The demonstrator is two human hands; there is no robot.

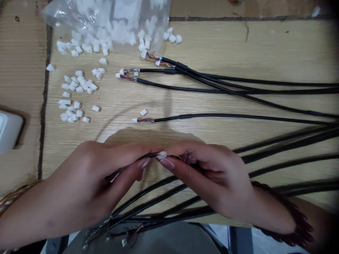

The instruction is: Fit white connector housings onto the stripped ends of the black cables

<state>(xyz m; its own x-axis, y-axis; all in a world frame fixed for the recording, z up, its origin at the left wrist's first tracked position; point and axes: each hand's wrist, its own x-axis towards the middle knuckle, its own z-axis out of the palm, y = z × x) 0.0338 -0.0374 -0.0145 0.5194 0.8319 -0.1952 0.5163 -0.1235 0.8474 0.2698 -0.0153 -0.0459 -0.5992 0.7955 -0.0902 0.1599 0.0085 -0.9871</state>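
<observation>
Between my two hands is a small white plug connector, its thin coloured wires running off to the right. My right hand is closed, pinching the connector between thumb and forefinger; metallic wire ends show by its knuckles. My left hand is also closed and grips a dark wire bundle that meets the connector from the left. Most of that bundle is hidden inside the hand. Ahead of the hands lies a black cable with a white connector on its end, and a loose white housing beside it.
Loose white housings lie in piles at the left, below a clear plastic bag of more. Several black cables with connectors stretch rightward. Others pass under my hands, their wired ends hanging over the table's front edge. A white object sits far left.
</observation>
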